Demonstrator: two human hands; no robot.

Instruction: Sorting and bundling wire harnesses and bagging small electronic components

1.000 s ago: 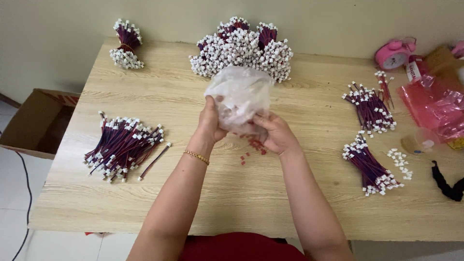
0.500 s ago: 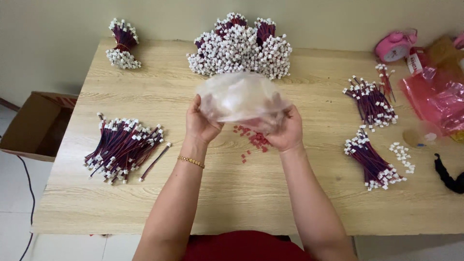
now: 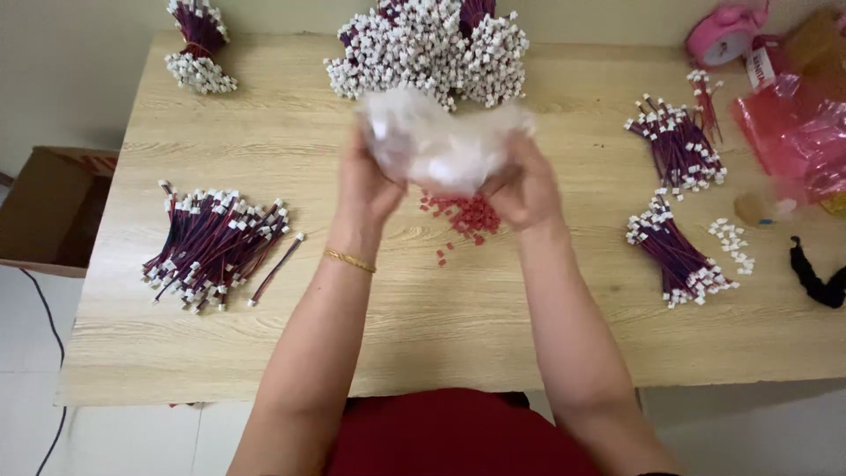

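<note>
My left hand (image 3: pixel 368 183) and my right hand (image 3: pixel 526 187) both grip a crumpled clear plastic bag (image 3: pixel 441 141), held above the middle of the wooden table (image 3: pixel 441 326). The bag is blurred from motion. Under it, a small heap of tiny red plastic pieces (image 3: pixel 464 214) lies on the table, with a few strays just below. A thin gold bracelet (image 3: pixel 349 259) sits on my left wrist.
Bundles of dark red wires with white connectors lie at the left (image 3: pixel 216 245), far left back (image 3: pixel 198 48), back centre (image 3: pixel 432 44) and right (image 3: pixel 679 145), (image 3: pixel 679 256). A pink tape dispenser (image 3: pixel 721 33) and pink bags (image 3: pixel 797 132) sit at the right back. A cardboard box (image 3: pixel 48 207) stands on the floor left.
My hands have spread the bag wider and lowered it a little over the table. More small red pieces now lie in a heap beneath it.
</note>
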